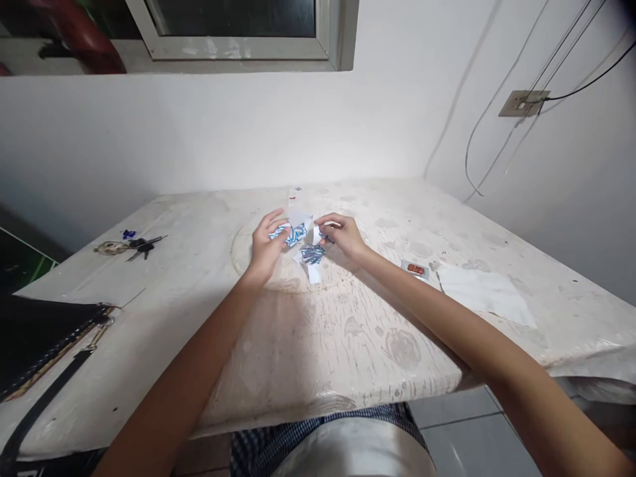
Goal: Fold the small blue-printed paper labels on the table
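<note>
Small cut pieces of white paper with blue print are gathered near the middle of the table. My left hand (267, 242) has its thumb over a bunch of blue-and-white paper pieces (298, 234), its other fingers partly spread behind them. My right hand (344, 235) pinches a small white paper piece (317, 234) between thumb and fingers. Below and between both hands lies a small pile of printed paper pieces (313, 254), with a plain white slip (314, 273) at its near side. How many pieces each hand has is too small to tell.
Keys (142, 246) lie at the left on the plastic-covered table (308, 358), beyond a black bag (44, 338) with a strap. To the right are a small packet with red contents (416, 269) and a white cloth or sheet (484, 291). Cables hang from a wall socket (521, 104).
</note>
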A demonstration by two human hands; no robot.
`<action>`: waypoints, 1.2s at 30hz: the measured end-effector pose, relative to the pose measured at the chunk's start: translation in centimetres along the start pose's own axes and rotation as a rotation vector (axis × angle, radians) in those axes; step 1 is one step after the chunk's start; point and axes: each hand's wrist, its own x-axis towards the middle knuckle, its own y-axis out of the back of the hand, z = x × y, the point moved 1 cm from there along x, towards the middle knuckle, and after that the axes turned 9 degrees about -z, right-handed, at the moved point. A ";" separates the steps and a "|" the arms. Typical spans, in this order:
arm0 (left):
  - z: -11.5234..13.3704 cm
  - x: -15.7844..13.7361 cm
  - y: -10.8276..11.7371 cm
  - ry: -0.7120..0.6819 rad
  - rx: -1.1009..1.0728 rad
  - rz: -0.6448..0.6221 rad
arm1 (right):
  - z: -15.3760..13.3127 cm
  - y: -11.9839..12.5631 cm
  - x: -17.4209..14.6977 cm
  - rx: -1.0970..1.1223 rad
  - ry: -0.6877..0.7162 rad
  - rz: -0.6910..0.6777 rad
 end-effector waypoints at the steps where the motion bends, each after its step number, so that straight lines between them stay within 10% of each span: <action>1: 0.3 0.2 0.3 0.005 -0.059 0.016 | -0.4 0.4 0.3 0.074 -0.008 0.024; 8: -0.1 0.7 2.7 -0.031 0.289 0.103 | -1.9 3.4 0.8 -0.173 0.024 -0.076; 13: -1.7 -0.6 2.2 0.178 0.713 -0.277 | 0.2 2.4 -0.9 -0.742 -0.130 -0.366; 18: -1.8 -1.0 0.8 0.037 0.553 -0.490 | 1.2 0.0 -1.8 -0.587 0.057 -0.662; 30: -2.7 0.1 1.0 0.007 0.334 -0.018 | 2.0 2.0 -0.3 -0.418 0.050 -0.066; 36: -2.6 -0.7 1.2 -0.035 0.815 -0.361 | 1.9 2.5 -0.8 -0.587 0.038 -0.204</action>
